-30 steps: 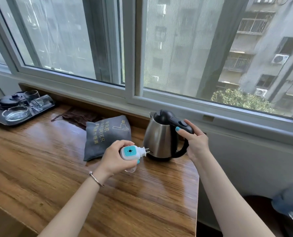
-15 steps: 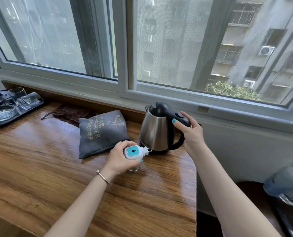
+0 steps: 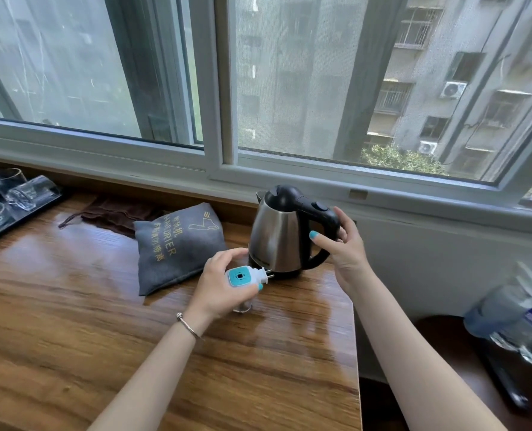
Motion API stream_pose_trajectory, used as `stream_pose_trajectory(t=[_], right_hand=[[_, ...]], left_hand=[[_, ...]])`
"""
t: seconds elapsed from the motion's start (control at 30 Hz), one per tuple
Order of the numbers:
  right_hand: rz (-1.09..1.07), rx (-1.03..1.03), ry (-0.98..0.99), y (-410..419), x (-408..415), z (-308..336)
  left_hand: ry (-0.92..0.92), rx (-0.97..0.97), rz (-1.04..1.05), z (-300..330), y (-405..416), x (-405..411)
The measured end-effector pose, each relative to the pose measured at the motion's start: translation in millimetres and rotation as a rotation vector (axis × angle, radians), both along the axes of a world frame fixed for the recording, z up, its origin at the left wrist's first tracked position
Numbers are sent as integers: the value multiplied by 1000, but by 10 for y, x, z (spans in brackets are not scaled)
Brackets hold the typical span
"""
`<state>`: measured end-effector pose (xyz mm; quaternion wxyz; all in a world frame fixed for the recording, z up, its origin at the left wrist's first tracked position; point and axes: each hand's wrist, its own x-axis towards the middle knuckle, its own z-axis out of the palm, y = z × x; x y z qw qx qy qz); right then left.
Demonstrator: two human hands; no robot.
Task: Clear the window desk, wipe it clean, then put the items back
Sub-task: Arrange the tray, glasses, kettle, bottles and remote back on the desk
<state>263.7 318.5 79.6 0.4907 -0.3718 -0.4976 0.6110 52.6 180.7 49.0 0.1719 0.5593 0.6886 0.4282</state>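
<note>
The desk [image 3: 72, 337] runs along under the window [image 3: 215, 88]. A tray [image 3: 25, 209] with glasses [image 3: 25, 191] sits at the desk's far left. A cloth [image 3: 115, 213] lies at the back edge, right of the tray, and a pouch [image 3: 177, 247] lies just right of it, partly over it. The kettle [image 3: 277, 237] stands right of the pouch, near the desk's right end. A plug-in device [image 3: 246, 276] is just in front of the kettle, between pouch and kettle. Bottles [image 3: 513, 309] lie on a low table [image 3: 445, 353] to the right of the desk.
</note>
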Motion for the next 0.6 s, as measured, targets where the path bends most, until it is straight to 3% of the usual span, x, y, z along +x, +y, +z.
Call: stream_pose_trajectory(t=[0.27, 0.6], right_hand=[[-133, 84, -154, -341, 231, 34], [-383, 46, -275, -724, 1181, -353]], left_hand=[[44, 80, -194, 257, 134, 295], [50, 35, -544, 171, 387, 1440]])
